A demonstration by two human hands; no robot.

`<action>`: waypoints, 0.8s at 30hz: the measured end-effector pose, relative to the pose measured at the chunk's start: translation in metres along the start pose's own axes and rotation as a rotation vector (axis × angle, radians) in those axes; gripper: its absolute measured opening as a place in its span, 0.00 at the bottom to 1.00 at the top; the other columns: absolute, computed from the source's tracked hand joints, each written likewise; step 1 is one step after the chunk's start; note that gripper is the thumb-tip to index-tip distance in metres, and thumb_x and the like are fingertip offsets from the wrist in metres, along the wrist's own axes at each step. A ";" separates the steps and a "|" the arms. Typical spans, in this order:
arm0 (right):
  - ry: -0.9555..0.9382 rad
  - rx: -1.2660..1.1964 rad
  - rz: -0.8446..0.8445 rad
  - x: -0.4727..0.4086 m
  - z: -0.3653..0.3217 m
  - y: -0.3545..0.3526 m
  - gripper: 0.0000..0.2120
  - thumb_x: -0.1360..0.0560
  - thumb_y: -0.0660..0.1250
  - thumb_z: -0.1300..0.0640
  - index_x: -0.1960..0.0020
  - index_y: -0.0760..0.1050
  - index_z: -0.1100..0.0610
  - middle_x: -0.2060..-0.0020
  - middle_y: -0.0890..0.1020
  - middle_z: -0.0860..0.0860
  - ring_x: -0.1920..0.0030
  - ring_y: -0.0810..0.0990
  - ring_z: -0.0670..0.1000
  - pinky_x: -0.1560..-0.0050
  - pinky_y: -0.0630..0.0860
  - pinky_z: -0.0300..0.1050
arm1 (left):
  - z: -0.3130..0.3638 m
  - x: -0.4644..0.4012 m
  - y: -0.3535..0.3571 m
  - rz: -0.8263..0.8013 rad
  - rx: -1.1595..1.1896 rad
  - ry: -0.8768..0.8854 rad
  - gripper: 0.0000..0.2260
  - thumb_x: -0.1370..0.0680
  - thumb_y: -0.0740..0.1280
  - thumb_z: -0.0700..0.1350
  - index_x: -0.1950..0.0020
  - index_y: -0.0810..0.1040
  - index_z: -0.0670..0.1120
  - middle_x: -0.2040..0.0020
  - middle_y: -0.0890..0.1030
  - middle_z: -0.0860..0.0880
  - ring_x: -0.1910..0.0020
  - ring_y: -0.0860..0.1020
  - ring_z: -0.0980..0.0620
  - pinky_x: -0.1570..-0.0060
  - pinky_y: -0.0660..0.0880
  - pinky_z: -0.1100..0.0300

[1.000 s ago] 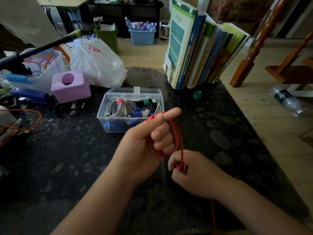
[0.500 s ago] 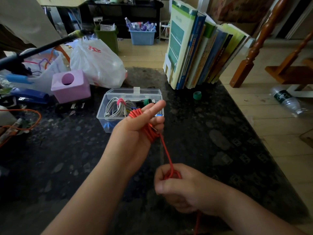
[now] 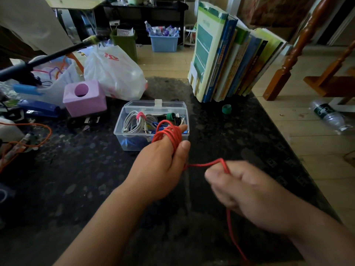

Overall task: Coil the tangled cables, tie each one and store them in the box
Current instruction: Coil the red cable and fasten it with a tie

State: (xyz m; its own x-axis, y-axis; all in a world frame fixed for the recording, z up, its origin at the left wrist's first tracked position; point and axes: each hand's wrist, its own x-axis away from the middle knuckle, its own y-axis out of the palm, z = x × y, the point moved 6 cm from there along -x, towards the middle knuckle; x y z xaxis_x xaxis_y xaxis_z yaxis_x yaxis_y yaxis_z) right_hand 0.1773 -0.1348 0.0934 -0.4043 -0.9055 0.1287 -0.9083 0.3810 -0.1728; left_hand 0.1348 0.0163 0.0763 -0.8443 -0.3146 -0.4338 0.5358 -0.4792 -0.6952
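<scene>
The left hand [image 3: 163, 160] is holding a red cable [image 3: 171, 134] wound in several loops around its extended fingers, with the thumb [image 3: 182, 148] pressing the loops against the hand. From the coil a single strand is running right to the right hand [image 3: 247, 189], which is curling its fingers around the cable and pinching it; the right hand is blurred. Below that hand the loose length of red cable is trailing down toward the near edge of the view.

Both hands are hovering above the dark speckled bench [image 3: 76, 179]. Just beyond the left hand, the clear plastic box [image 3: 123, 131] is sitting open on the bench, its lid tipped back at the far side. Inside it, a white cable [image 3: 132, 123] bound with a pink tie [image 3: 140, 116] is lying at the left, with blue cable and a dark bundle with a green tie [image 3: 170, 116] beside it.

A pink cube with a round hole [image 3: 84, 98] and a white plastic bag [image 3: 113, 73] are sitting to the far left of the box. A row of books [image 3: 230, 60] is standing at the far right, with a small green cap [image 3: 226, 109] near it.
</scene>
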 end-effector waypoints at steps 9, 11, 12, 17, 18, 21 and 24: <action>0.265 0.727 0.388 -0.005 0.026 -0.053 0.17 0.19 0.56 0.44 0.59 0.78 0.48 0.71 0.79 0.44 0.67 0.77 0.44 0.61 0.74 0.44 | -0.003 -0.004 0.028 -0.015 1.051 -0.480 0.20 0.18 0.52 0.56 0.43 0.78 0.46 0.69 0.76 0.52 0.71 0.74 0.56 0.68 0.72 0.65; 0.198 0.900 0.431 -0.005 0.027 -0.039 0.10 0.18 0.56 0.49 0.39 0.72 0.42 0.52 0.81 0.43 0.52 0.81 0.50 0.52 0.77 0.49 | 0.005 0.000 0.039 -0.071 1.026 -0.528 0.18 0.15 0.51 0.53 0.43 0.78 0.46 0.69 0.77 0.53 0.70 0.74 0.56 0.66 0.73 0.64; 0.137 0.958 0.430 -0.006 0.026 -0.029 0.15 0.19 0.56 0.51 0.34 0.66 0.41 0.45 0.78 0.45 0.48 0.81 0.52 0.51 0.77 0.51 | 0.007 0.002 0.043 -0.077 1.014 -0.553 0.17 0.15 0.51 0.52 0.44 0.78 0.47 0.69 0.77 0.53 0.69 0.74 0.56 0.63 0.73 0.62; -0.025 0.843 0.363 -0.006 0.028 0.010 0.10 0.20 0.48 0.42 0.42 0.63 0.40 0.54 0.80 0.44 0.56 0.81 0.51 0.61 0.73 0.49 | 0.007 0.005 0.048 -0.066 0.995 -0.643 0.14 0.16 0.54 0.51 0.40 0.77 0.49 0.62 0.78 0.52 0.65 0.77 0.60 0.59 0.74 0.62; 0.009 0.813 0.340 -0.007 0.029 0.011 0.10 0.20 0.47 0.41 0.44 0.63 0.39 0.56 0.80 0.44 0.57 0.80 0.49 0.61 0.72 0.49 | 0.007 0.005 0.048 -0.073 0.953 -0.634 0.14 0.16 0.54 0.51 0.38 0.76 0.48 0.58 0.78 0.51 0.63 0.78 0.62 0.57 0.75 0.65; 0.006 0.727 0.301 -0.005 0.018 0.008 0.13 0.19 0.50 0.42 0.52 0.70 0.44 0.63 0.79 0.44 0.61 0.78 0.47 0.61 0.71 0.48 | 0.000 0.005 0.040 -0.063 0.639 -0.524 0.14 0.16 0.54 0.52 0.41 0.74 0.47 0.49 0.79 0.49 0.52 0.80 0.56 0.46 0.76 0.56; -0.097 0.525 0.212 0.004 -0.003 0.017 0.17 0.20 0.53 0.45 0.61 0.71 0.51 0.71 0.75 0.45 0.68 0.74 0.47 0.67 0.70 0.50 | -0.012 0.004 0.026 -0.075 0.178 -0.379 0.14 0.18 0.53 0.56 0.46 0.73 0.48 0.52 0.78 0.51 0.52 0.78 0.51 0.47 0.76 0.50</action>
State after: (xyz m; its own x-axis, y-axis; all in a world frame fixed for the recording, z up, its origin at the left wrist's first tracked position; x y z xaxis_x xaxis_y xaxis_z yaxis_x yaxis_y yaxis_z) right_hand 0.1602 -0.1314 0.0941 -0.5375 -0.8419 -0.0478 -0.6232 0.4348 -0.6500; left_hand 0.1451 0.0119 0.0494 -0.8350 -0.5367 -0.1213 0.4947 -0.6358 -0.5924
